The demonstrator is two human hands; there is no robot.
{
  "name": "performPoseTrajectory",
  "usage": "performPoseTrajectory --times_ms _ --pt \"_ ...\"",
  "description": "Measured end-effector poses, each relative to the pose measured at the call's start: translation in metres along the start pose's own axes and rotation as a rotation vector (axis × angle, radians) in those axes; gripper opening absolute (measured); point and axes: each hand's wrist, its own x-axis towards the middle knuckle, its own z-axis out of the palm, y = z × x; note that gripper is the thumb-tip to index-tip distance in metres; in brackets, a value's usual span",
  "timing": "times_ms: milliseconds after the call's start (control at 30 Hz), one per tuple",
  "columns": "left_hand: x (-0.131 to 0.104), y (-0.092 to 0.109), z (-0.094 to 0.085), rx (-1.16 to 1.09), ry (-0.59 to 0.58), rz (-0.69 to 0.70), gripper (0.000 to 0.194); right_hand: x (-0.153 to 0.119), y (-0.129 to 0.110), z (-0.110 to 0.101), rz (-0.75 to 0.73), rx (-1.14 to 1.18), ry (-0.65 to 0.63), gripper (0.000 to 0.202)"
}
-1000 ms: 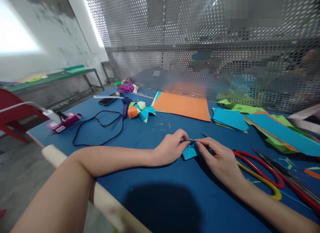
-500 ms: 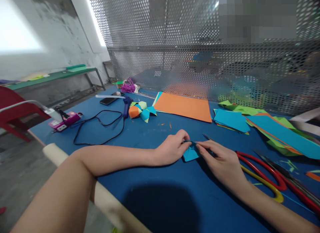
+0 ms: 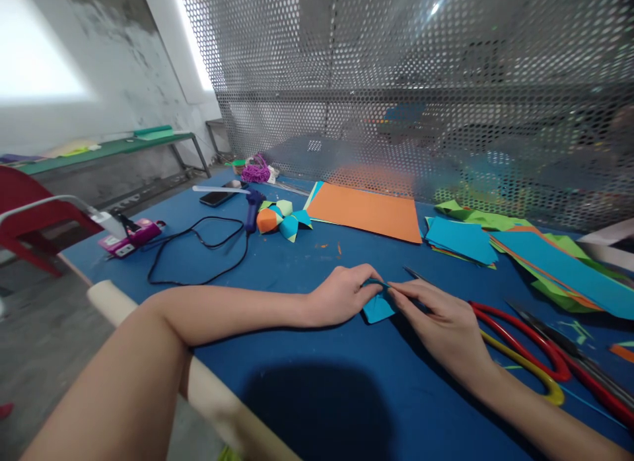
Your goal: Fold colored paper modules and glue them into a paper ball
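Lower centre of frame, on blue counter (image 3: pixel 277 266) — left hand (image 3: pixel 337 294), fingers slid nearer right hand (image 3: pixel 446 322), pinches blue paper (image 3: pixel 379 310); right fingers grip its edge — fold apparently being worked.

Blown out white on the upper-left wall (image 3: pixel 123 71), dimmer across the worktop (image 3: pixel 282 266); shadowed at bottom centre, stretched toward the edges, blurred behind the perforated screen (image 3: pixel 277 58).

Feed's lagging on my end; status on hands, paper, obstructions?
Left hand and right hand both pinching small blue paper. Paper partly hidden by hands. Red-handled scissors beside right wrist; nothing seen blocking.
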Motion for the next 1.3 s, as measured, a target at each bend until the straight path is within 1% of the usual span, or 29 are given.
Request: performPoseTrajectory --times_ms 133,433,667,867,1033,1133,1300 --pt "-0.0010 0.0012 -0.0004 0.008 0.025 0.000 0.013 0.0002 -0.0005 0.0001 -0.005 0.009 0.007 0.010" --pt "-0.0019 0.0028 -0.0005 -0.032 0.080 -0.006 0.012 -0.0005 0.0001 0.0014 -0.003 -0.082 0.034 0.009" --pt "-0.0013 0.0025 -0.0015 -0.025 0.025 -0.053 0.008 -0.0002 -0.0003 0.0002 -0.012 -0.048 0.000 0.012" --pt "-0.0014 0.0020 -0.0021 -0.032 -0.004 -0.048 0.010 0.0012 -0.0028 -0.0002 -0.031 -0.007 -0.025 0.015" --pt "-0.0017 0.0015 -0.0005 -0.025 0.026 -0.020 0.004 0.0008 -0.0017 0.0002 -0.036 -0.007 -0.031 0.014" --pt "-0.0020 0.0001 0.0012 -0.020 0.044 0.026 0.007 0.0001 -0.0007 0.0007 -0.042 -0.019 -0.015 0.012" --pt "-0.0027 -0.0011 0.0027 -0.023 0.099 0.009 0.008 -0.0006 -0.0002 0.0016 -0.029 -0.057 0.029 0.010"
